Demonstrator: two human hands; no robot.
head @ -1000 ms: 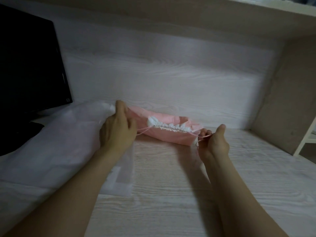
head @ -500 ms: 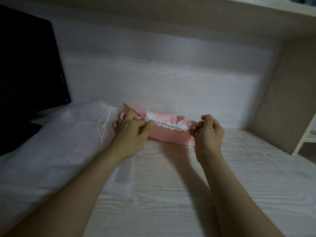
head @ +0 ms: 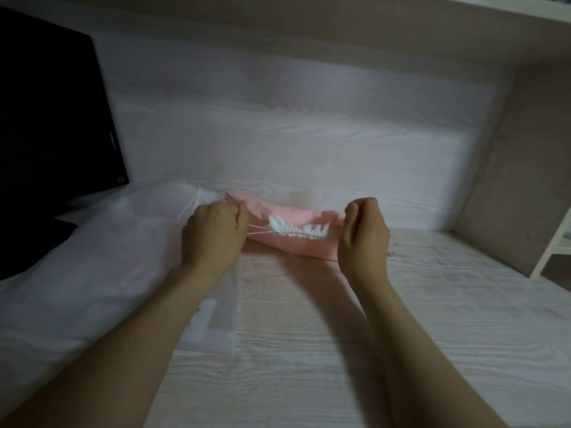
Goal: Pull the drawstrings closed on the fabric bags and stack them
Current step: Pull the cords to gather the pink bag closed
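Note:
A pink fabric bag (head: 304, 250) lies across the back of the wooden desk, its mouth gathered into white ruffles (head: 296, 231). My left hand (head: 213, 233) grips the pink drawstring at the bag's left end; two thin strands (head: 258, 230) run from my fist to the ruffles. At the bag's right end my right hand (head: 363, 234) is curled in a fist; what it holds is hidden behind the fingers. A large white fabric bag (head: 92, 251) lies flat on the left, partly under my left forearm.
A black monitor (head: 49, 125) stands at the far left. The desk surface (head: 309, 350) is pale wood grain. A wooden back panel and a side wall (head: 519, 180) close the alcove. A white frame (head: 553, 245) shows at the right edge.
Both hands moved outward from the bag's mouth again; the left pulled left with the strings taut, and the right lifted at the right end. The ruffles stay bunched.

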